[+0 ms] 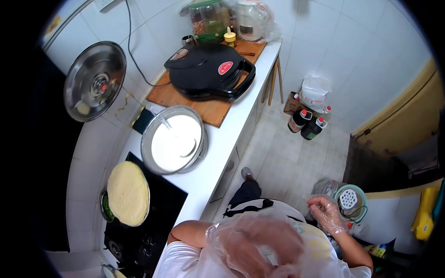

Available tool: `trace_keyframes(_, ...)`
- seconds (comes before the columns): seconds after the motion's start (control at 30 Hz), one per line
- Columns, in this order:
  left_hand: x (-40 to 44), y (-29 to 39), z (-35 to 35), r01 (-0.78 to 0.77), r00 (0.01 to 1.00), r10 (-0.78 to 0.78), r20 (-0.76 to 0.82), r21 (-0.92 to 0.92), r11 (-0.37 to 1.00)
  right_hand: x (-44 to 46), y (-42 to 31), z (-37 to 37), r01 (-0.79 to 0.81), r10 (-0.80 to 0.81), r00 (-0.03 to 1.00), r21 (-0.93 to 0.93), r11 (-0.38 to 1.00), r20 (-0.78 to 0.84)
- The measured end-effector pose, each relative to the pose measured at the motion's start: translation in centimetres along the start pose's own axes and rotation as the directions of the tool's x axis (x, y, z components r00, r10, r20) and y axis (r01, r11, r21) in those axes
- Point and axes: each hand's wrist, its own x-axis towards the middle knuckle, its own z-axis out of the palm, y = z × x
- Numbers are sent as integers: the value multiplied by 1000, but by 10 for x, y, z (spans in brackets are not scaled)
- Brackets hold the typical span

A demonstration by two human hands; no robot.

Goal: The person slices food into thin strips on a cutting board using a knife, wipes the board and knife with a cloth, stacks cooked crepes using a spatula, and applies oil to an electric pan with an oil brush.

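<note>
My left hand [259, 241] is in front of my chest inside a loose clear plastic glove. Motion blur and the puffed plastic hide its fingers. Out to the right, beside my body, is my right hand [326, 214], also in a clear plastic glove. Its fingers are loosely bent, with nothing visible in them. On the counter to my left, a metal pot [147, 153] contains white batter [174, 143] and a ladle [189, 149]. A stack of round flatbreads [129, 193] rests on the black stovetop [162, 201]. Next to it is a bowl of chopped greens [107, 207].
A closed black electric griddle [199, 72] stands on a wooden board [215, 114]. A metal lid [95, 81] is against the wall. Dark bottles [299, 121] stand on the floor. A green bucket [364, 198] is at the right, near a doorway [403, 125].
</note>
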Motion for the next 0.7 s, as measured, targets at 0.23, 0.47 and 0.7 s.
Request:
trace_keyframes(0.23,63,-41,-111,-74,997,75,23,-60,995,155,-24,-57,104,-104,995,-47,994,-4)
trace_keyframes(0.47,133,-71,-197,-101,995,101,-9,-40,994,298,-76,-108,330,-306,937,-138,934,170)
trace_keyframes(0.7,173,-94,-253,-151,983,163,-86,133,979,418,-87,-132,433,-362,866,-158,887,344)
